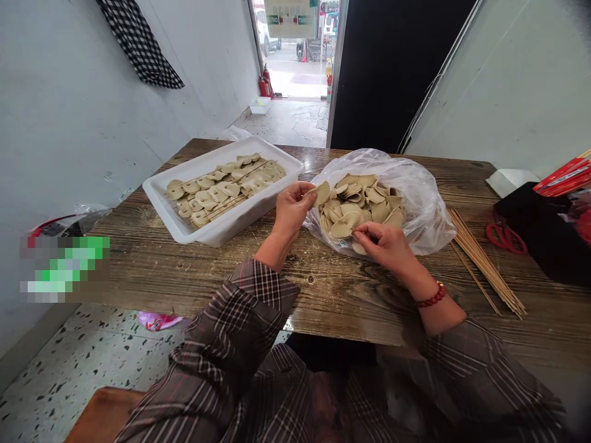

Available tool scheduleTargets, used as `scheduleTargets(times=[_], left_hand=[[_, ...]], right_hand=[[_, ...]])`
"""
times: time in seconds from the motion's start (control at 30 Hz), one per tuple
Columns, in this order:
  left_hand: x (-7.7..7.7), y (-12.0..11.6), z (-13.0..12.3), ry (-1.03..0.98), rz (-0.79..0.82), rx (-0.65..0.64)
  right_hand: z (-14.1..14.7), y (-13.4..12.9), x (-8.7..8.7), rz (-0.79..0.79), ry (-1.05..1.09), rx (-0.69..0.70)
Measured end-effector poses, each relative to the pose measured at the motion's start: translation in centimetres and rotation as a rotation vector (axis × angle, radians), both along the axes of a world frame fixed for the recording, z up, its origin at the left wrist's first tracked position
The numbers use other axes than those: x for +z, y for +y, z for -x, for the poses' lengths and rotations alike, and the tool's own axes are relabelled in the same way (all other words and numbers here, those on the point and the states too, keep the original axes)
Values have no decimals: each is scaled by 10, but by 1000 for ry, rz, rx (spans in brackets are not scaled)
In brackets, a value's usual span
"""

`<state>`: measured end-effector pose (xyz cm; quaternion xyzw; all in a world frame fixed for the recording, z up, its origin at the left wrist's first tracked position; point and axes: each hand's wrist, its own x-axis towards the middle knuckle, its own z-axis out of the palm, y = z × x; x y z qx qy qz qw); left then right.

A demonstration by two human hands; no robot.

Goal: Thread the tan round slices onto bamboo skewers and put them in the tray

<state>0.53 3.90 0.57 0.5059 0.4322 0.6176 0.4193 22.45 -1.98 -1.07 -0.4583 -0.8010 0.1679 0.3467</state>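
My left hand (pixel 294 208) pinches a thin beige slice (pixel 322 193) at the left edge of a clear plastic bag (pixel 422 206). Inside the bag lies a pile of similar beige slices (pixel 379 212). My right hand (pixel 384 243) is closed at the pile's front edge, fingertips together beside a slice; what they grip is too small to make out. Left of the bag, a white tray (pixel 217 232) holds rows of slices threaded on thin sticks (pixel 226 192).
Loose wooden skewers (pixel 489 264) lie on the wooden table (pixel 323 307) to the right. Red-handled scissors (pixel 505 237) rest beside a black box (pixel 530 227) with red packets. A wall stands close on the left, and a doorway opens ahead.
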Motion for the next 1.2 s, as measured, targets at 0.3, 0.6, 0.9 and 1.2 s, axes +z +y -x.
scheduleTargets(times=[0.3, 0.6, 0.9, 1.2], left_hand=[[-2, 0, -1, 169, -53, 24], [-2, -5, -8, 122, -24, -39], [-5, -1, -4, -177, 167, -115], [-4, -4, -4, -401, 270, -162]], right_hand=[[-1, 2, -6, -26, -18, -37], [1, 2, -7, -45, -18, -79], [1, -1, -3, -99, -21, -33], [1, -2, -2, -122, 0, -14]])
